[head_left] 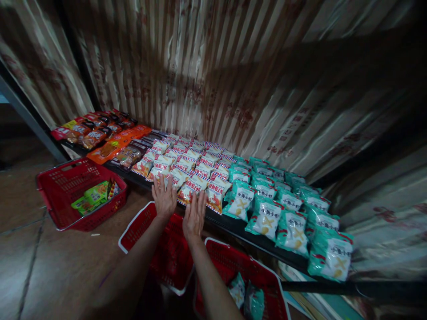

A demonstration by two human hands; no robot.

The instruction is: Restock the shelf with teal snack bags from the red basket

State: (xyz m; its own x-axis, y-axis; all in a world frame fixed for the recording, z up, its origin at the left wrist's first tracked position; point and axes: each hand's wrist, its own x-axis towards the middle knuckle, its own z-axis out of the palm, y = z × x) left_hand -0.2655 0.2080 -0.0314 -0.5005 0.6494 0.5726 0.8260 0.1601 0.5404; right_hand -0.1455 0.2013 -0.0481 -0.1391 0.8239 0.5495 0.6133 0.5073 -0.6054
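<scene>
Rows of white snack bags with red lettering and striped edges lie on a dark shelf. My left hand rests against the front row near its left end, fingers spread. A little to the right, my right hand lies with stretched fingers against the front bags. Neither hand grips a bag; the palms are turned away from view. Beneath my forearms stands a red basket with a white rim, its inside partly hidden by my arms.
Teal snack bags fill the shelf's right side. Orange and brown food packs lie on the left. A red basket at left holds green packets; another red basket holds teal bags. Behind hangs a pleated curtain.
</scene>
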